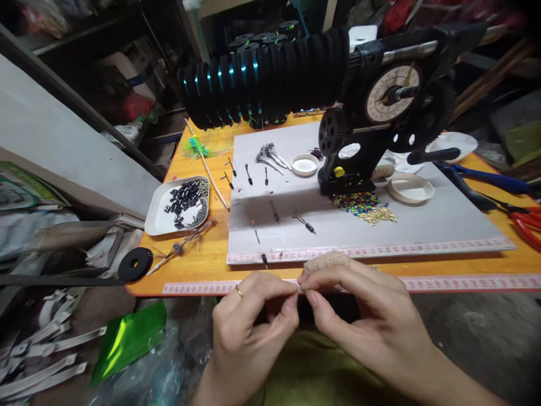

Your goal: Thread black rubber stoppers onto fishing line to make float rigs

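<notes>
At the front edge of the table, my left hand (253, 318) and my right hand (367, 307) meet fingertip to fingertip. Each one pinches thumb against index finger. Whatever lies between the tips is tiny and pale, too small to name. A ring sits on a left finger, and a tan wrap (327, 261) covers a right finger. Just beyond my hands are a small black piece (264, 260) and a printed measuring tape (355, 252) along the grey board (253, 211). Several small dark pieces with thin stems, such as one black piece (310, 227), lie on the board.
A black hand-cranked winder (270, 76) with a dial (393, 93) stands on the board. Colored beads (355, 202) and golden beads (378, 215) lie below it. A white tray (154, 217) holds black parts at left; pliers (526, 223) lie at right.
</notes>
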`<state>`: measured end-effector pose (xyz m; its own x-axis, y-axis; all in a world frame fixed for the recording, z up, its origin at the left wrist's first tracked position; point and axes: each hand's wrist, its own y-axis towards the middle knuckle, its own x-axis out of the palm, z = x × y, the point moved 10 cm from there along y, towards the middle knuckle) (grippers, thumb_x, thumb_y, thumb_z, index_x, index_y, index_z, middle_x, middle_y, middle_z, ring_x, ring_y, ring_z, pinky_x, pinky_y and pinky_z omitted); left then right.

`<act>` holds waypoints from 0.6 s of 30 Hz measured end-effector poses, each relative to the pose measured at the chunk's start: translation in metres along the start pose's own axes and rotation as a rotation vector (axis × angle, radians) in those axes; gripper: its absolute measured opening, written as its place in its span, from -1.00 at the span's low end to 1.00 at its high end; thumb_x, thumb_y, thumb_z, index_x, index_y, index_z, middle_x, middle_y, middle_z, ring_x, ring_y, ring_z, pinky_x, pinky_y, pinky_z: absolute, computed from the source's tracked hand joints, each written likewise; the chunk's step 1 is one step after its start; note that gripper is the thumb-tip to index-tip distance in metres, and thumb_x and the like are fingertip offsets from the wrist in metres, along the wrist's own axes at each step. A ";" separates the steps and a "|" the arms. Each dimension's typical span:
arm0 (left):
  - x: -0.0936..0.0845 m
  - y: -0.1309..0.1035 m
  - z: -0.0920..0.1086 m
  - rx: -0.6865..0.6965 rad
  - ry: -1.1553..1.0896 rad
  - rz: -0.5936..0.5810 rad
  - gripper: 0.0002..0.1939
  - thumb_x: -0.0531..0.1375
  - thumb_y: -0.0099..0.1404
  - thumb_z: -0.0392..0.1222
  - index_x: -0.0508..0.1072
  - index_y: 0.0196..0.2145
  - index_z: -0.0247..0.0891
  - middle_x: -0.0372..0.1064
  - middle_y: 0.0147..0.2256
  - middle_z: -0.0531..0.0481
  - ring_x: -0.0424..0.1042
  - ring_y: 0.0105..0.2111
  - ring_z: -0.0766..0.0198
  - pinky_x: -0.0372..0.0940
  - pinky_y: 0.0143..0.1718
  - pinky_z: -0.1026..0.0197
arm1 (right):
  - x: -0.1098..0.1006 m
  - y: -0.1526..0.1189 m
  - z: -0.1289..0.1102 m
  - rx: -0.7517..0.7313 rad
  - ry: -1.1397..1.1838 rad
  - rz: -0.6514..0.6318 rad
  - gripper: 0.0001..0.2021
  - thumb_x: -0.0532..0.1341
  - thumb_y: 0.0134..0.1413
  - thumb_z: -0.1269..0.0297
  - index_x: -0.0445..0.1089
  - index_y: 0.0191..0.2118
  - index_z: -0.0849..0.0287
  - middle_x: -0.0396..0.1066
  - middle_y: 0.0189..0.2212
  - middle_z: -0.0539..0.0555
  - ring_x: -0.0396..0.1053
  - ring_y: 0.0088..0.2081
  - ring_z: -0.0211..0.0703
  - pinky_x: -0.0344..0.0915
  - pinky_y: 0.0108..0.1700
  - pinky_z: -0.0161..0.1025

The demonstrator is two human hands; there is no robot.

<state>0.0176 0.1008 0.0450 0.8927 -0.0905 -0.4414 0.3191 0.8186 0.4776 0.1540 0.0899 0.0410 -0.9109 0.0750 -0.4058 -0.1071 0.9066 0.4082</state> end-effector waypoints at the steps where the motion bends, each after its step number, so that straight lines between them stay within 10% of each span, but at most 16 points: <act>1: -0.001 0.000 0.003 0.034 0.017 0.013 -0.74 0.26 0.19 -0.54 0.47 -0.25 -0.24 0.51 -0.39 0.03 0.49 -0.40 0.37 0.40 -0.34 0.39 | 0.000 -0.001 0.000 0.002 0.002 -0.006 -0.82 0.22 0.11 0.57 0.42 -0.23 0.15 0.45 -0.38 -0.04 0.42 -0.34 -0.32 0.35 -0.28 -0.38; 18: 0.017 -0.021 -0.039 -0.323 -0.726 0.217 -0.84 0.28 0.28 -0.41 0.59 -0.29 -0.17 0.37 -0.21 0.08 0.44 -0.57 0.57 0.41 -0.53 0.49 | 0.022 0.000 0.005 0.160 0.290 -0.171 -0.88 0.13 0.30 0.46 0.38 -0.21 0.12 0.41 -0.34 -0.06 0.39 -0.26 -0.34 0.31 -0.20 -0.40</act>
<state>0.0138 0.1047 -0.0023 0.9427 -0.1649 0.2901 0.1072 0.9730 0.2046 0.1363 0.0937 0.0277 -0.9626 -0.1831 -0.1995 -0.2249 0.9510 0.2123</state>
